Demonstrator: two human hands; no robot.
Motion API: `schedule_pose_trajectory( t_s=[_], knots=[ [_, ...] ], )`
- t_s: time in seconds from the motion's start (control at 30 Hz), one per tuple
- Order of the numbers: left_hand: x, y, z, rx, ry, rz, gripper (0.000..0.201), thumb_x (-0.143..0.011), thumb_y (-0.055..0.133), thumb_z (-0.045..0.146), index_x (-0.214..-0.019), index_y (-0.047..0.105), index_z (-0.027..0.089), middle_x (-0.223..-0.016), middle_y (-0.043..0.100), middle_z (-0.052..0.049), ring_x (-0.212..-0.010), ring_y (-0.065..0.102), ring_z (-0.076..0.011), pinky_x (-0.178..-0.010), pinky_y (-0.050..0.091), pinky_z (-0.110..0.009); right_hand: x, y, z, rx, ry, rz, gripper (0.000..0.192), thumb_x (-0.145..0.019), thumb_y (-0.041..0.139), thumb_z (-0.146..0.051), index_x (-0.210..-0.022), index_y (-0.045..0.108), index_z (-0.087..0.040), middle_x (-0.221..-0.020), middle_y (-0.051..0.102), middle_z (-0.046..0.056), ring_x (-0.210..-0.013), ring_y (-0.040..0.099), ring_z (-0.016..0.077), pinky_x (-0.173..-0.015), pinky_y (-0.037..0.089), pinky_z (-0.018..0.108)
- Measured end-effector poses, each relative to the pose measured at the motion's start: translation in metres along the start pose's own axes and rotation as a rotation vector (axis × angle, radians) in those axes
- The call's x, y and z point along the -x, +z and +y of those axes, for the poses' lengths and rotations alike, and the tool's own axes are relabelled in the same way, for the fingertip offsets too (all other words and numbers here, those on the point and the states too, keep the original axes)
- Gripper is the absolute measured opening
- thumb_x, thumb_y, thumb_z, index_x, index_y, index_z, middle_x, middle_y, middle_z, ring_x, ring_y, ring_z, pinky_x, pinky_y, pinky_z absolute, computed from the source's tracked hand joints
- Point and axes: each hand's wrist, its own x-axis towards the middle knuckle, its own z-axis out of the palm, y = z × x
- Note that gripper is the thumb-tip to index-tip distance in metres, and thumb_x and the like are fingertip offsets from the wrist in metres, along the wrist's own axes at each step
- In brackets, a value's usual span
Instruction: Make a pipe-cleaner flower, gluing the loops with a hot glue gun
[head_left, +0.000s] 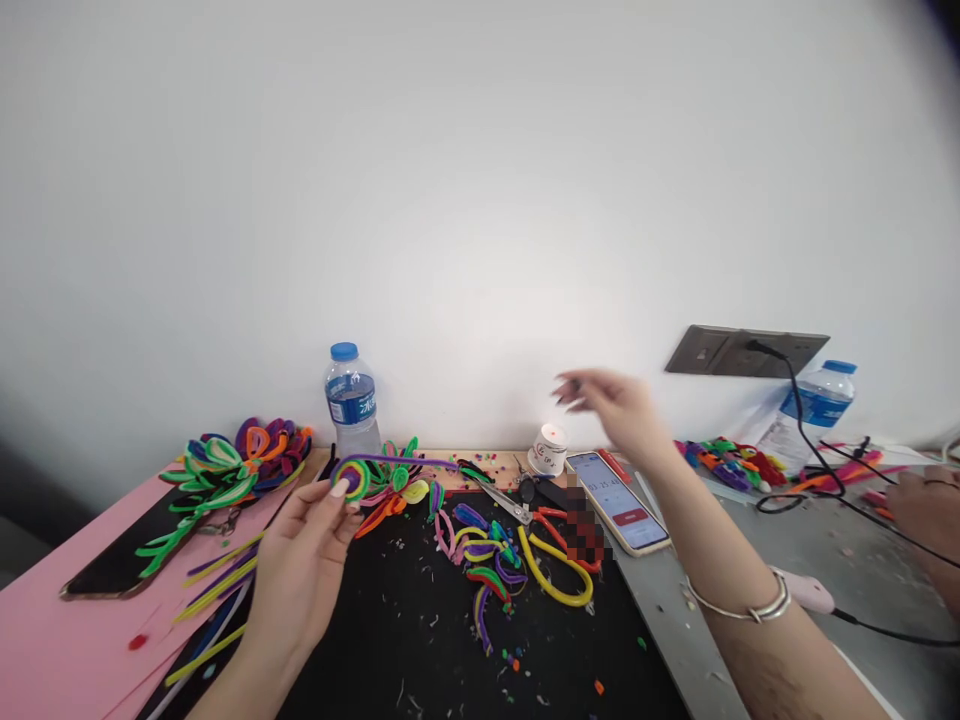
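My left hand [307,545] pinches a coil of pipe cleaner [354,480], rolled in rings of green, yellow, red and purple. A purple pipe cleaner tail [409,458] runs from the coil to the right. Up in front of the wall hangs my right hand [604,400], smeared by motion, so what its fingers do is unclear. Below it stands a small white cup [548,450] with writing on its side. Between the hands, red-handled scissors [517,512] lie among bent pipe cleaner pieces [484,550] and a yellow loop [559,585] on the black mat [390,640].
Bundled pipe cleaner shapes [232,470] lie at the left, near a dark phone [112,570]. A water bottle [351,405] stands by the wall. Toward the right are a phone showing a timer [619,505], cables [799,400] and another person's hand [926,505].
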Motion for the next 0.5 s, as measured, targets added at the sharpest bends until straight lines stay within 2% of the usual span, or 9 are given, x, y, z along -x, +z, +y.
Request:
schedule_pose_trajectory(
  t_s=[0.07,0.1,0.13,0.17,0.23,0.33,0.43,0.5],
  knots=[
    [0.006,0.003,-0.006,-0.020,-0.053,-0.034,0.014,-0.067,0.070,0.014,-0.076,0.060,0.019,-0.067,0.060,0.005,-0.059,0.058,-0.0083,-0.057,0.052,-0.016,0.012,0.008,0.011,0.006,0.250,-0.425,0.025,-0.072,0.061,-0.013,-0.094,0.069,-0.019,-0.070,0.070,0.002,-0.048,0.060,0.0104,-0.041,0.047,0.021],
    [0.009,0.005,-0.009,-0.037,-0.083,-0.052,0.016,-0.065,0.071,0.016,-0.076,0.060,0.020,-0.066,0.060,0.005,-0.058,0.058,-0.0085,-0.056,0.052,-0.016,0.018,0.010,0.015,0.031,0.347,-0.573,0.028,-0.069,0.064,-0.012,-0.095,0.070,-0.019,-0.065,0.069,0.000,-0.041,0.057,0.0093,-0.034,0.043,0.019],
    [0.011,0.006,-0.012,-0.053,-0.116,-0.056,0.019,-0.064,0.073,0.018,-0.076,0.059,0.020,-0.066,0.061,0.005,-0.058,0.059,-0.0088,-0.056,0.052,-0.017,0.023,0.010,0.017,0.051,0.415,-0.638,0.029,-0.067,0.066,-0.013,-0.094,0.070,-0.020,-0.063,0.068,0.000,-0.037,0.055,0.0087,-0.030,0.039,0.018],
    [0.012,0.006,-0.014,-0.065,-0.140,-0.061,0.022,-0.062,0.074,0.019,-0.078,0.058,0.021,-0.066,0.061,0.005,-0.058,0.059,-0.0091,-0.056,0.052,-0.017,0.027,0.009,0.017,0.051,0.454,-0.636,0.027,-0.068,0.066,-0.016,-0.094,0.070,-0.020,-0.066,0.069,0.001,-0.036,0.055,0.0089,-0.029,0.037,0.017],
    [0.015,0.007,-0.019,-0.084,-0.182,-0.090,0.028,-0.061,0.075,0.022,-0.082,0.057,0.021,-0.065,0.062,0.006,-0.057,0.059,-0.0092,-0.056,0.052,-0.017,0.031,0.004,0.012,0.005,0.464,-0.522,0.022,-0.073,0.063,-0.026,-0.092,0.070,-0.018,-0.074,0.069,0.004,-0.040,0.058,0.0106,-0.030,0.038,0.018],
    [0.019,0.008,-0.025,-0.107,-0.238,-0.173,0.036,-0.061,0.076,0.024,-0.088,0.053,0.022,-0.065,0.063,0.006,-0.059,0.060,-0.0100,-0.056,0.051,-0.018,0.035,-0.002,0.006,0.022,0.358,-0.350,0.022,-0.080,0.053,-0.031,-0.074,0.068,-0.016,-0.071,0.068,0.005,-0.048,0.059,0.0119,-0.038,0.039,0.020],
    [0.025,0.008,-0.030,-0.134,-0.272,-0.219,0.041,-0.062,0.075,0.024,-0.096,0.052,0.023,-0.068,0.062,0.005,-0.061,0.061,-0.0102,-0.058,0.051,-0.019,0.047,0.000,0.011,0.283,0.200,-0.290,0.025,-0.072,0.059,-0.024,-0.049,0.055,-0.017,-0.077,0.069,0.005,-0.063,0.060,0.0164,-0.055,0.043,0.026],
    [0.029,0.008,-0.033,-0.152,-0.301,-0.255,0.044,-0.064,0.074,0.024,-0.102,0.051,0.024,-0.069,0.061,0.006,-0.062,0.061,-0.0103,-0.060,0.051,-0.020,0.060,-0.001,0.019,0.461,0.126,-0.268,0.025,-0.068,0.062,-0.023,-0.045,0.052,-0.018,-0.081,0.069,0.005,-0.070,0.061,0.0203,-0.064,0.044,0.031]
  ],
)
